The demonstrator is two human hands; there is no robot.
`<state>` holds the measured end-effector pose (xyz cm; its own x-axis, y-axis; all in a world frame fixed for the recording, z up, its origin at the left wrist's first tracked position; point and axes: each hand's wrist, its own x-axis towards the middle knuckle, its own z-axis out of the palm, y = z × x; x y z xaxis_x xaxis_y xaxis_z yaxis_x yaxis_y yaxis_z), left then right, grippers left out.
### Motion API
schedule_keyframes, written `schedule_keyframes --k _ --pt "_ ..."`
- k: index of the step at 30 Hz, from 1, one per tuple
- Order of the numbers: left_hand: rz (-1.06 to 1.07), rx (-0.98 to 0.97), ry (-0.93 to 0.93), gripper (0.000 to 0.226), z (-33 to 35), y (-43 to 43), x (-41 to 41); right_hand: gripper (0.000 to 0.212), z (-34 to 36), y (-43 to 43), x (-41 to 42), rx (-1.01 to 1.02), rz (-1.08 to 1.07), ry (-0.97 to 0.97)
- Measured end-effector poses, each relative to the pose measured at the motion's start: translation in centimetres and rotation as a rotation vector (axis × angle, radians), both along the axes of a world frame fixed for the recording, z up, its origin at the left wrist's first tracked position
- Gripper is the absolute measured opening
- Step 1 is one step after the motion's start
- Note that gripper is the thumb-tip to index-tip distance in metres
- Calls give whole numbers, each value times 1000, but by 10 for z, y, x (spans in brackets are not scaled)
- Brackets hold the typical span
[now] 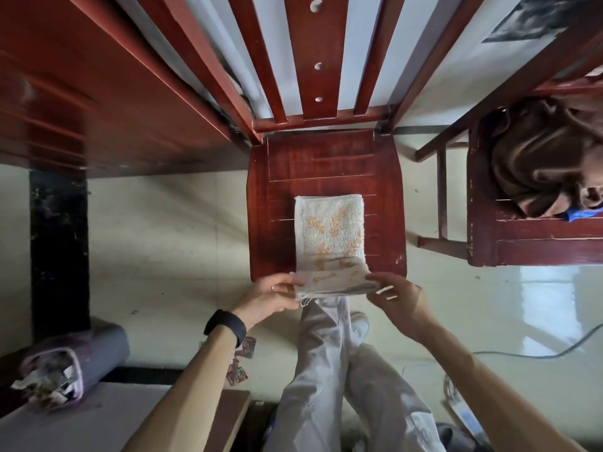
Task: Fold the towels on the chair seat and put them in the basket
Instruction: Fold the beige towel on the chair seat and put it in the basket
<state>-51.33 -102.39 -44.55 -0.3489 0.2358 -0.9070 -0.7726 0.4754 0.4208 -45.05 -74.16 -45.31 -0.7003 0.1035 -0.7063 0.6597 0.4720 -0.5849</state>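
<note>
While the towel [329, 230] lay lengthwise down the middle of the chair seat [277, 197], its far edge stopped short of the seat's back half. Bare red wood showed behind it and in a strip along each long side. Its near end ran past the seat's front edge and was raised a little off it. The towel was white terry with an orange pattern, and layered edges showed at that near end.

The left hand [272, 295] pinched the near left corner between thumb and curled fingers. The right hand [399, 296] pinched the near right corner in the same way. Both hands were just in front of the seat's front edge, set apart by the towel's width. A black wristband [225, 326] circled the left wrist.

Behind the seat rose the slatted chair back [313, 60]. Left of the seat stood a red wooden table [98, 93], with open tiled floor between them. Right of the seat, across a narrower gap of floor, stood a second chair [535, 246] bearing a crumpled brown cloth [538, 158]. In front of the seat were the person's pale trousers [326, 370], and a cable [554, 352] lay on the floor to the front right.
</note>
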Motion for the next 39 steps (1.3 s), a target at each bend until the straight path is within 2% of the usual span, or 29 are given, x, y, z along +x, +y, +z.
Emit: schedule_keyframes --k 1,3,7,9,14,19,26,32,36,39 --pt "-105 -34 92 30 -3 1 -10 24 -2 2 -12 20 10 61" --pt "-176 -80 268 20 -10 7 -30 13 -11 3 -36 74 32 136" --pt "-147 -223 456 26 -42 21 -69 28 -45 2 -79 131 19 93" --pt "-118 -267 491 33 -60 30 -86 33 -60 -2 -97 116 -46 47" --pt "-94 -387 579 35 -96 50 -120 39 -89 -13 -126 184 -161 3" --pt "-155 -449 593 43 -129 47 -123 48 -112 -15 -144 303 -113 -1" --pt "-187 -531 599 43 -139 50 -125 49 -122 -18 -160 450 -1 -32" --pt "-288 -636 696 44 -141 53 -131 45 -128 -22 -161 522 42 12" --pt "-276 -626 842 40 -146 52 -125 42 -129 -26 -153 531 4 71" --pt "-273 -648 853 41 -147 53 -123 40 -129 -27 -147 542 7 117"
